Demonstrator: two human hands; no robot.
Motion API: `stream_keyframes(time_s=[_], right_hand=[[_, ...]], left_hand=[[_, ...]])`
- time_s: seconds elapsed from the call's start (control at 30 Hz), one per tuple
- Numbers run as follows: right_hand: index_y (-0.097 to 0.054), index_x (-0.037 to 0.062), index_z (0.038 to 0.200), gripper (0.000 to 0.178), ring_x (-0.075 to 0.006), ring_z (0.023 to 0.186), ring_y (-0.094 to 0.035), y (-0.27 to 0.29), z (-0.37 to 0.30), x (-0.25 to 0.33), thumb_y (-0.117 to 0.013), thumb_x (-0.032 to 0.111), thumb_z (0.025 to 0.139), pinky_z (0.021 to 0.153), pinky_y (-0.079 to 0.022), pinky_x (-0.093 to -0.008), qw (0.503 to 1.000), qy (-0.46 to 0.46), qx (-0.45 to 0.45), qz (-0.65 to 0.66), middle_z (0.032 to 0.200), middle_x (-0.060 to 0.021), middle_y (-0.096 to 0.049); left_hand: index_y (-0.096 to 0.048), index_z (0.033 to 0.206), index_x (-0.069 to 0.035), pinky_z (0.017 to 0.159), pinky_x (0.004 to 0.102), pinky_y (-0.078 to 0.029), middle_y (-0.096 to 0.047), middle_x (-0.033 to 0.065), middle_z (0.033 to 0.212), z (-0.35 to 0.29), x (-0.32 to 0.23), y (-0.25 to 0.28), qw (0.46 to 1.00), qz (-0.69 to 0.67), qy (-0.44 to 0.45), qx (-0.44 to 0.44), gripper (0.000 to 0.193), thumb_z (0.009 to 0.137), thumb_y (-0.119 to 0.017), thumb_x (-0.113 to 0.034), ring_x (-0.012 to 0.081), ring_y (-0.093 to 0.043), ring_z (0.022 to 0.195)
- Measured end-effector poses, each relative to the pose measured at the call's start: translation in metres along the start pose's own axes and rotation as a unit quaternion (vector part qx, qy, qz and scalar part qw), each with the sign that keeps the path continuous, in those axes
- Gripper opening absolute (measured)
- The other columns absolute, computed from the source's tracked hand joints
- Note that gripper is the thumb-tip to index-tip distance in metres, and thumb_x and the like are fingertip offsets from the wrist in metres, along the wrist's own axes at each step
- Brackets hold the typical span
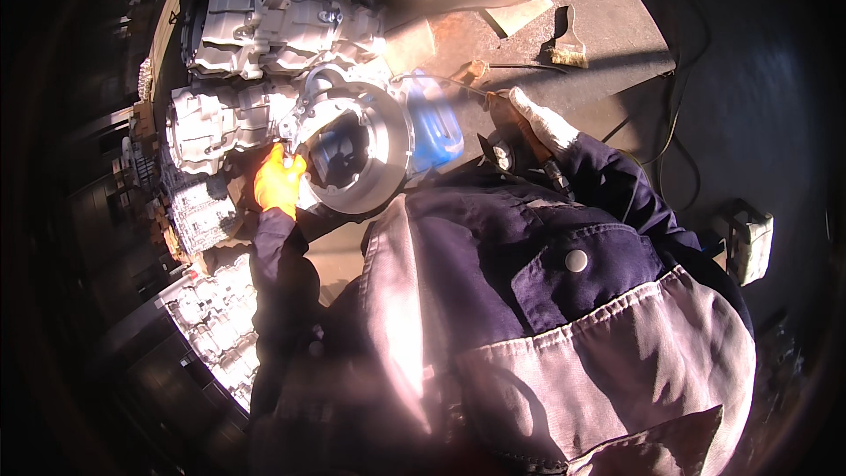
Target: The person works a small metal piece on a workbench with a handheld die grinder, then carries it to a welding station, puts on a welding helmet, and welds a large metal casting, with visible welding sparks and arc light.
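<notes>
My left hand point(279, 183), in an orange glove, has its fingers closed at the left edge of a bell-shaped cast metal housing point(394, 145). The round opening of that housing faces up and looks dark inside. In a white glove, my right hand point(545, 123) grips a brown-bodied hand tool point(522, 128). A thin rod runs from the tool's far end leftward toward the housing; I cannot make out its exact kind. Between the housing and the tool lies a blue translucent plastic container point(435, 128).
More grey castings point(256, 26) stand at the far left, and others point(216, 317) lie at the near left. A flat brush point(568, 40) rests on the worktop point(617, 18). A cable point(674, 128) hangs at the right, near a pale boxy object point(751, 242).
</notes>
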State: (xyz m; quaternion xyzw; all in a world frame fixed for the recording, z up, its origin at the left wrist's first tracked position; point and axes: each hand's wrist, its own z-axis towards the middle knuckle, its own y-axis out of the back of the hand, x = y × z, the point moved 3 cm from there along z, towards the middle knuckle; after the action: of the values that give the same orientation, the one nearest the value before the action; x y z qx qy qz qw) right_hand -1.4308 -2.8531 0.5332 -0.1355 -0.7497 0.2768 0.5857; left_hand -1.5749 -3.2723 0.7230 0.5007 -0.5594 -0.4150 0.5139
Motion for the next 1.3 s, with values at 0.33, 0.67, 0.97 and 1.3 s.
stream_keyframes(time_s=[0.33, 0.67, 0.97, 1.3], right_hand=[[-0.056, 0.0002, 0.128, 0.034, -0.0293, 0.114, -0.06, 0.035, -0.014, -0.086, -0.058, 0.014, 0.097, 0.095, -0.05, -0.0397, 0.988, 0.0, 0.006, -0.152, 0.126, -0.0186, -0.06], [-0.057, -0.0013, 0.121, 0.032, -0.033, 0.109, -0.058, 0.018, -0.01, -0.082, -0.059, 0.011, 0.092, 0.096, -0.048, -0.0421, 0.964, 0.069, 0.022, -0.257, 0.116, -0.0195, -0.059], [-0.057, 0.0001, 0.123, 0.032, -0.0309, 0.108, -0.059, 0.017, -0.012, -0.074, -0.056, 0.014, 0.094, 0.093, -0.049, -0.0404, 0.973, 0.017, 0.013, -0.228, 0.119, -0.018, -0.059], [-0.057, 0.001, 0.124, 0.036, -0.0259, 0.098, -0.061, 0.013, -0.012, -0.072, -0.054, 0.025, 0.098, 0.085, -0.051, -0.0374, 0.974, 0.017, 0.024, -0.223, 0.11, -0.0145, -0.061]], left_hand=[[-0.061, 0.134, -0.007, 0.066, 0.0329, -0.053, -0.073, 0.0093, 0.089, 0.013, 0.015, -0.009, 0.998, -0.01, 0.06, 0.002, 0.063, 0.086, -0.07, -0.047, 0.0168, -0.068, 0.07], [-0.059, 0.136, -0.007, 0.064, 0.0326, -0.053, -0.073, 0.007, 0.087, 0.011, 0.011, -0.007, 0.999, -0.012, 0.045, 0.003, 0.063, 0.087, -0.07, -0.045, 0.0158, -0.066, 0.069], [-0.06, 0.134, -0.005, 0.055, 0.0298, -0.05, -0.07, 0.0043, 0.081, 0.02, 0.031, -0.023, 0.997, -0.061, 0.046, 0.014, 0.056, 0.088, -0.072, -0.037, 0.0113, -0.061, 0.062], [-0.059, 0.136, -0.006, 0.064, 0.0321, -0.052, -0.072, 0.0073, 0.085, 0.013, 0.018, -0.012, 0.999, -0.019, 0.045, 0.012, 0.067, 0.086, -0.07, -0.049, 0.0155, -0.067, 0.067]])
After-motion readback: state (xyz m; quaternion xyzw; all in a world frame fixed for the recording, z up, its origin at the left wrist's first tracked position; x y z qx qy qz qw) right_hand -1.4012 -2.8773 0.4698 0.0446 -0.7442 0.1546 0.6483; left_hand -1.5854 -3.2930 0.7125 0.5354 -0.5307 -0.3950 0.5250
